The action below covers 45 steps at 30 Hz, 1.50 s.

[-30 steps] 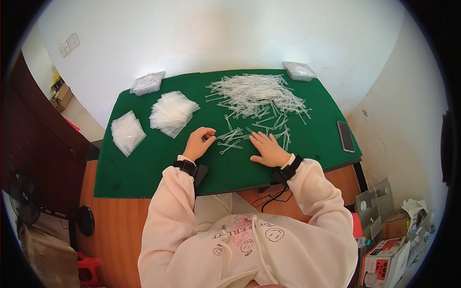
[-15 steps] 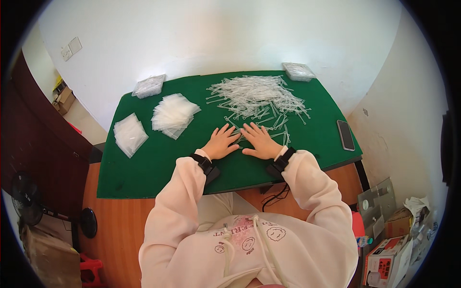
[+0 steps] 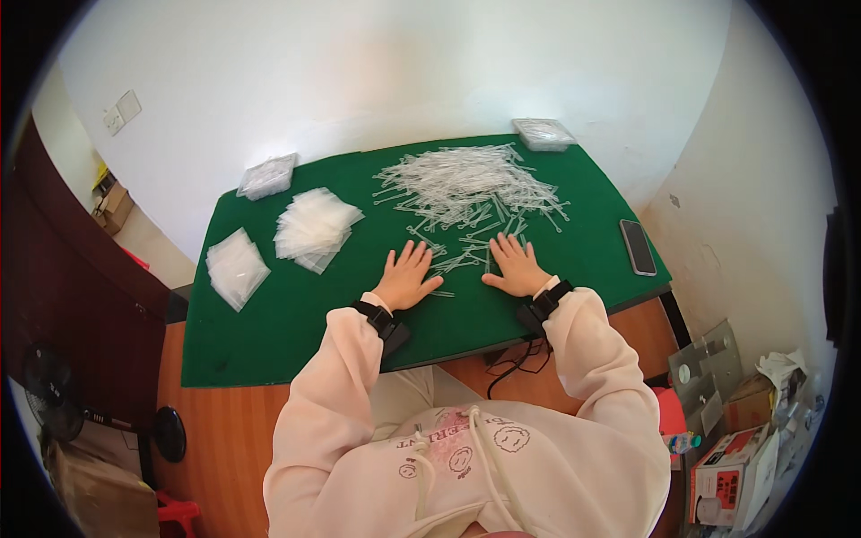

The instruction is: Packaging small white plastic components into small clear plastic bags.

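Note:
My left hand (image 3: 407, 276) lies palm down on the green tabletop, fingers stretched out and holding nothing. Flat on the cloth to its right, my right hand (image 3: 517, 267) has its fingers spread. Between them are several loose clear plastic sticks (image 3: 459, 260), thin, with a small ring at one end; some touch or lie close to my fingers. Beyond both hands spreads a big heap of the same clear sticks (image 3: 466, 179). To the left lie a fanned stack of clear plastic bags (image 3: 316, 224) and a smaller stack of bags (image 3: 238, 269).
Clear boxes stand at the back: a left box (image 3: 267, 177) and a right box (image 3: 543, 134). A phone (image 3: 639, 247) lies near the right edge of the green table (image 3: 260, 336). A white wall borders the back. A black fan (image 3: 54, 386) and cartons (image 3: 731, 475) are on the floor.
My hands have moved apart, the left one leftward and the right one rightward. Sticks that were under and beside them now show between them. The view has shifted slightly.

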Each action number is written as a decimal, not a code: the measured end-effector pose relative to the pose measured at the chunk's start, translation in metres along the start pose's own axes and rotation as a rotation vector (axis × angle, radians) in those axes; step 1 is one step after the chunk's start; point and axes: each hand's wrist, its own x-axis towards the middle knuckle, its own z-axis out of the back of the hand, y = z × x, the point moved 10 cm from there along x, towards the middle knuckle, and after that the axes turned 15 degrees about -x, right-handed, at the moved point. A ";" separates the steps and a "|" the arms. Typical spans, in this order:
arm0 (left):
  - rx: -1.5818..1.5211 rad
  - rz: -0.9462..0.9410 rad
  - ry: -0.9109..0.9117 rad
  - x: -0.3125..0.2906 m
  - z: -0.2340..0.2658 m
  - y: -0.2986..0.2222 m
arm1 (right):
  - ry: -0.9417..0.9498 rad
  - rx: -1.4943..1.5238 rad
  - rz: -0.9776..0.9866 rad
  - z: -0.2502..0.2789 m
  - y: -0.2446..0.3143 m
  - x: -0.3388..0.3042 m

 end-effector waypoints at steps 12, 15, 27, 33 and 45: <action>0.062 0.101 0.130 0.041 -0.013 -0.018 | 0.103 0.007 0.069 -0.021 -0.007 0.004; 0.070 0.104 0.130 0.041 -0.014 -0.020 | -0.006 0.084 0.096 -0.004 -0.007 0.008; 0.080 -0.124 0.176 0.038 -0.025 -0.045 | 0.146 0.098 0.150 -0.018 -0.017 -0.011; 0.094 0.022 0.127 0.039 -0.016 -0.027 | 0.106 0.065 0.105 -0.010 -0.021 -0.034; 0.163 -0.054 0.168 0.005 -0.026 -0.051 | -0.047 -0.014 0.138 0.005 0.043 -0.061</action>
